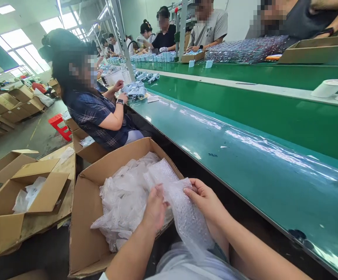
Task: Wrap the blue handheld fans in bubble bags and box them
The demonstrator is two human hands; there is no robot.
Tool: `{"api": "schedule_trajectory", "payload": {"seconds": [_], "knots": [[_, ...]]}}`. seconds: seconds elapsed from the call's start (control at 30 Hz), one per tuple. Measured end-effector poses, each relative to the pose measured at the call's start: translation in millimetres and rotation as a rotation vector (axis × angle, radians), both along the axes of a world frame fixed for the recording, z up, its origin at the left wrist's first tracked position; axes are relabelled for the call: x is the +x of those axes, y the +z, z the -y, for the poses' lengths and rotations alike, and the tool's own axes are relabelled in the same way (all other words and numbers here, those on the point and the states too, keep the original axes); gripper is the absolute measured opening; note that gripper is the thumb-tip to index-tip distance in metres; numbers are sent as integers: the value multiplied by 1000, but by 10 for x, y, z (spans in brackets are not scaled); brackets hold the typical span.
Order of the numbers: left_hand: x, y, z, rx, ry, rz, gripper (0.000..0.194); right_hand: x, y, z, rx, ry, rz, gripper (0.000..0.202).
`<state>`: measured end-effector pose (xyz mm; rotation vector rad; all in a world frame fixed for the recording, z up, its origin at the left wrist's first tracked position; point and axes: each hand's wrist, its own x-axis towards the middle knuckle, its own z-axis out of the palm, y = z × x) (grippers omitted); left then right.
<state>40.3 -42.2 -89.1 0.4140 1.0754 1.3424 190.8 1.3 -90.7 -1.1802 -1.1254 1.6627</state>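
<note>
A translucent bubble-wrap bag [186,210] hangs between my hands over my lap. My right hand [202,196] pinches its upper edge between thumb and fingers. At the bag's left side is my left hand [156,208], its fingers curled together and slightly blurred; the wrap at its fingertips is hard to make out. Just left of my hands, an open cardboard box [84,217] holds a heap of similar bubble-wrap bags [125,198]. Part of the wrap overlaps the box's right edge.
A green-topped bench [230,167] runs along my right, its edge beside the box. A seated person [90,105] handles light-blue parts [136,90] ahead. More open boxes [43,186] lie left. White cups [331,88] stand at the right; other people work across the bench.
</note>
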Motion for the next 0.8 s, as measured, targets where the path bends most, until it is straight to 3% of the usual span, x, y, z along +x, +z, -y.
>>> {"api": "schedule_trajectory", "payload": {"seconds": [0.07,0.1,0.17,0.23,0.3,0.4,0.47,0.57,0.67,0.73,0.8], "knots": [[20,-65,70,-12,-181,-40,54,-14,-69,1,21,-63,19,38],[-5,-92,59,-23,-211,-68,55,-8,-88,-22,39,-96,34,43],[-119,-144,-79,-35,-115,-149,53,36,-97,-99,73,-203,67,51],[-267,-224,-346,-42,49,-285,50,92,-75,-180,102,-336,102,53],[-368,-353,-652,-78,120,-416,47,119,-38,-216,136,-390,139,48],[-387,-591,-962,-187,73,-515,47,91,22,-156,229,-192,205,32],[-381,-703,-1004,-227,13,-628,52,76,52,-87,333,-12,294,22],[-434,-746,-909,-108,-21,-1180,56,112,70,-27,431,124,417,19],[-462,-747,-826,234,-69,-1732,43,150,52,-21,417,115,465,19],[-412,-809,-840,387,-282,-1880,44,136,31,-14,428,143,467,19],[-325,-942,-901,380,-575,-1911,53,104,8,8,467,240,455,19]]}}
